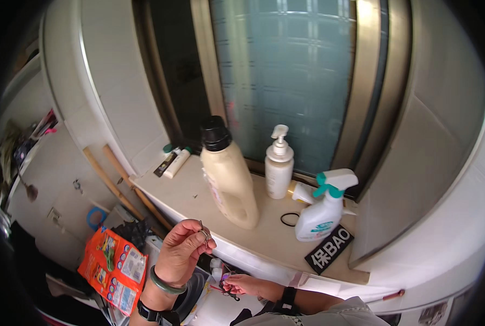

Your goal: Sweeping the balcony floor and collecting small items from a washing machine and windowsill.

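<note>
Between its thumb and fingers, my left hand (pixel 181 248) pinches a small metal item (pixel 204 235) with a ring and a thin pin-like end. Its exact kind is too small to tell. The hand is raised in front of the windowsill edge, left of the cream-coloured jug (pixel 232 191) with the black cap. Lower down, my right hand (pixel 242 284) reaches in among small things below the sill. A small purple item (pixel 225 278) and a black item (pixel 232 295) lie at its fingertips. Whether those fingers grip anything cannot be made out.
The windowsill (pixel 177 199) also bears a white pump bottle (pixel 279 171), a spray bottle (pixel 324 208), a black hair tie (pixel 290 219), a black patch with white writing (pixel 328 248) and tubes (pixel 178 162). Left of my hand, an orange packet (pixel 114 269) stands below wooden poles (pixel 116 187).
</note>
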### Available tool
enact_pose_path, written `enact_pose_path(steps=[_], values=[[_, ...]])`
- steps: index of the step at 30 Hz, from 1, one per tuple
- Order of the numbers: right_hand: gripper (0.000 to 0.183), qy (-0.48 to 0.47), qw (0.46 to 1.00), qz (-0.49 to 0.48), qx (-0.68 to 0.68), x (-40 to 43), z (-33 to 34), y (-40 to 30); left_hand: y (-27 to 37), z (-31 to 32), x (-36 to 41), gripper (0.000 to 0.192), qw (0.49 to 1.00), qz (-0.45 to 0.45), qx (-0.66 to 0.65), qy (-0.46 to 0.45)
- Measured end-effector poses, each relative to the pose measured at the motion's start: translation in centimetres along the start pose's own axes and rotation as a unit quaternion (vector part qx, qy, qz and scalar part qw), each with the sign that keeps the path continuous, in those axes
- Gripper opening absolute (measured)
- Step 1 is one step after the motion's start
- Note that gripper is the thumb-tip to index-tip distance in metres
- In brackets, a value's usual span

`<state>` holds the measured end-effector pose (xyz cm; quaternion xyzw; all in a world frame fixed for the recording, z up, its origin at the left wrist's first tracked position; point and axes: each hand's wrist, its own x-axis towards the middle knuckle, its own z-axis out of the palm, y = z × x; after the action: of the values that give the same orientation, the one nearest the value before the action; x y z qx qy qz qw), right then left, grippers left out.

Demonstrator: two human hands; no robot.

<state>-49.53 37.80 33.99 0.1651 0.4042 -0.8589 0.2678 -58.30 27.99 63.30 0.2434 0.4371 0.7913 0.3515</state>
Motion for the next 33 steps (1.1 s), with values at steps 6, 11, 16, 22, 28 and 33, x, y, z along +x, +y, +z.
enact_pose_path(steps=[6,11,16,22,28,33], values=[[0.017,0.024,0.996,-0.074,0.041,-0.7,-1.2,1.9,0.6,4.8,1.7,0.009,0.988,0.019,0.123,-0.086],[0.018,0.038,0.992,-0.116,0.030,-3.1,-1.3,2.6,0.7,9.8,5.4,0.012,0.919,0.203,0.293,-0.168],[0.021,0.104,0.987,-0.122,0.026,-4.9,-2.1,3.4,2.4,13.9,11.5,0.010,0.803,0.375,0.451,-0.107],[0.021,0.086,0.987,-0.129,0.032,-5.3,-3.1,4.4,0.2,14.3,19.3,0.009,0.679,0.464,0.569,-0.013],[0.020,0.069,0.988,-0.137,0.032,-4.7,-4.6,5.4,-2.4,14.1,22.7,0.006,0.638,0.421,0.645,0.017],[0.019,0.051,0.989,-0.110,0.086,-5.6,-4.1,4.9,-2.8,13.7,22.9,0.007,0.621,0.392,0.678,0.025]])
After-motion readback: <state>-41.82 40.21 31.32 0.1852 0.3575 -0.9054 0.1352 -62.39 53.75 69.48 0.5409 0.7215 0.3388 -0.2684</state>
